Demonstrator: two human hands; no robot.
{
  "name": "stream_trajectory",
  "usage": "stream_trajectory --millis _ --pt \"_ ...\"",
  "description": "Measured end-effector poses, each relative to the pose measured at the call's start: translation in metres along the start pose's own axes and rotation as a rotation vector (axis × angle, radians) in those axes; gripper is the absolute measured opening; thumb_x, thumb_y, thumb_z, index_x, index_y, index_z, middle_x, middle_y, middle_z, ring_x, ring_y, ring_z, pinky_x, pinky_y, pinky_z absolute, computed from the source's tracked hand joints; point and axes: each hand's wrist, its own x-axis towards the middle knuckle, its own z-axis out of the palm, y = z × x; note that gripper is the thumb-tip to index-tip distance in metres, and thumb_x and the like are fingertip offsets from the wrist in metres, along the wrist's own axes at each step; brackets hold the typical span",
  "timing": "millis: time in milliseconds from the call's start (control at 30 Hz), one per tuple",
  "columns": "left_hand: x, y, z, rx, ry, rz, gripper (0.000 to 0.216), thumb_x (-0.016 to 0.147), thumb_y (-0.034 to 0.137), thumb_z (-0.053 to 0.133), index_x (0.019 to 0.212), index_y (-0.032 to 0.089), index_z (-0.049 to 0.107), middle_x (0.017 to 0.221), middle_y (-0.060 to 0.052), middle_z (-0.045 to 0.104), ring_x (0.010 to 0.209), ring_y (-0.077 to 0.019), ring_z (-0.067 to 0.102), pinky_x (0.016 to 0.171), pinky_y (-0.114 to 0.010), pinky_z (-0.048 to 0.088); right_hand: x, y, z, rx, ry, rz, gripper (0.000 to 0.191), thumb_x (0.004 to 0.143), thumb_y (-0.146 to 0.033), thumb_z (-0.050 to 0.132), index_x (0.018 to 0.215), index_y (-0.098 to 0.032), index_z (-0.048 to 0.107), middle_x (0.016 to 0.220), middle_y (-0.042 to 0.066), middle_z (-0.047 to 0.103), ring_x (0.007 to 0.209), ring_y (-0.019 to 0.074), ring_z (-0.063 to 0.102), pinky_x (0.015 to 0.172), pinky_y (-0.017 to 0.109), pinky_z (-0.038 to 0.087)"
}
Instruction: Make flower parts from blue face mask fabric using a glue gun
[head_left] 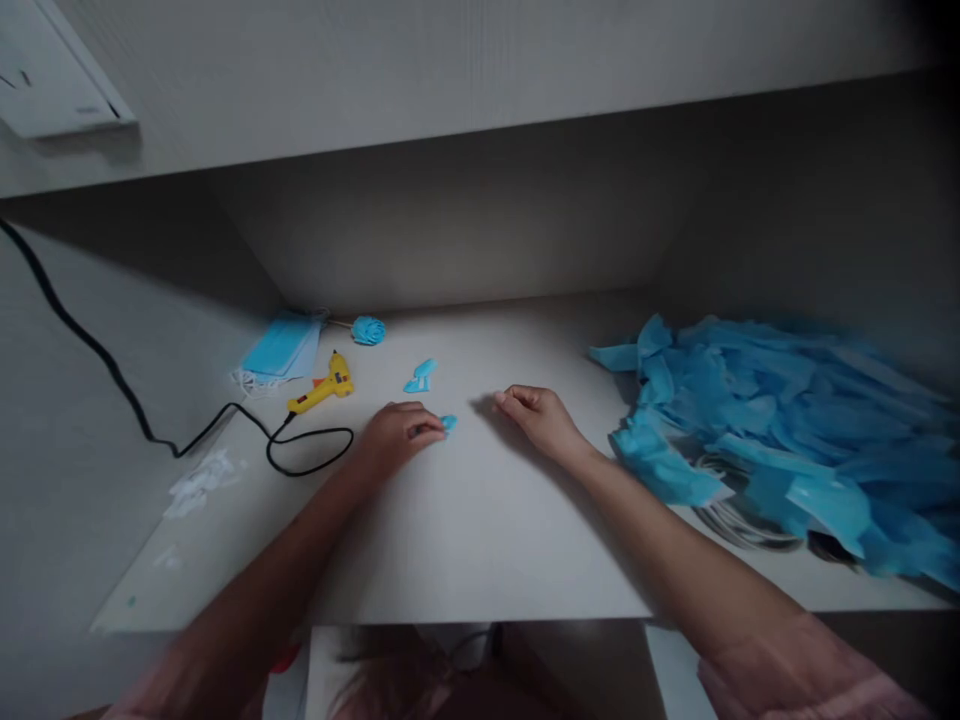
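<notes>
My left hand (401, 432) is closed in a pinch on a small blue fabric piece (448, 424), low over the middle of the desk. To its right, my right hand (538, 415) has its thumb and fingertips pressed together; whether anything tiny is between them I cannot make out. Just beyond the left hand lie small blue cut pieces (422, 376). A yellow glue gun (324, 385) rests on its side to the left. Behind it is a blue rose-like flower (368, 331) on a thin stem.
Blue face masks (279, 348) are stacked at the back left. A large heap of blue fabric (780, 420) covers the right side, with coiled wire (739, 525) under it. A black cord (97, 350) hangs at the left. White scraps (199, 482) lie near the left edge.
</notes>
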Motion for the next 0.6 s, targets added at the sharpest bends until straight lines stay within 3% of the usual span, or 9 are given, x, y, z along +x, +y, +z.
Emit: stream_trajectory --millis 100,200,300,400,600 --pt "-0.008 0.013 0.004 0.166 -0.147 0.219 0.019 0.090 0.031 0.056 0.093 0.026 0.074 0.084 -0.002 0.069 0.083 -0.0153 0.058 0.078 -0.030 0.037 -0.003 -0.003 0.003 -0.055 -0.058 -0.049 0.037 0.088 -0.045 0.050 0.073 -0.016 0.066 0.055 -0.004 0.046 0.052 0.0100 0.039 0.052 0.024 0.028" --pt "-0.019 0.023 0.005 0.302 -0.219 0.338 0.023 0.093 0.026 0.052 0.093 0.032 0.074 0.085 -0.002 0.066 0.082 -0.0160 0.055 0.077 -0.032 0.033 -0.005 -0.003 0.005 -0.103 -0.142 -0.129 0.027 0.088 -0.037 0.053 0.086 -0.017 0.071 0.071 0.000 0.065 0.063 0.0122 0.054 0.060 0.024 0.038" --pt "-0.028 0.026 0.005 0.375 -0.247 0.354 0.031 0.091 0.015 0.051 0.097 0.036 0.073 0.095 -0.002 0.064 0.087 -0.0169 0.052 0.077 -0.032 0.033 -0.006 -0.001 0.008 -0.155 -0.210 -0.214 0.023 0.088 -0.030 0.054 0.098 -0.020 0.072 0.092 0.003 0.073 0.080 0.0149 0.063 0.072 0.026 0.045" --pt "-0.034 0.023 0.007 0.391 -0.238 0.339 0.035 0.089 0.012 0.051 0.100 0.038 0.072 0.105 -0.002 0.063 0.094 -0.0180 0.051 0.081 -0.032 0.034 -0.006 -0.003 0.010 -0.255 -0.226 -0.250 0.022 0.089 -0.028 0.054 0.101 -0.023 0.072 0.099 0.003 0.074 0.086 0.0154 0.065 0.075 0.026 0.045" --pt "-0.039 0.018 0.012 0.404 -0.203 0.337 0.038 0.091 0.012 0.047 0.105 0.038 0.071 0.117 -0.003 0.062 0.101 -0.0203 0.051 0.084 -0.035 0.036 -0.009 -0.014 0.014 -0.457 -0.278 -0.223 0.016 0.088 -0.031 0.059 0.091 -0.024 0.073 0.085 0.000 0.073 0.073 0.0134 0.061 0.063 0.024 0.037"
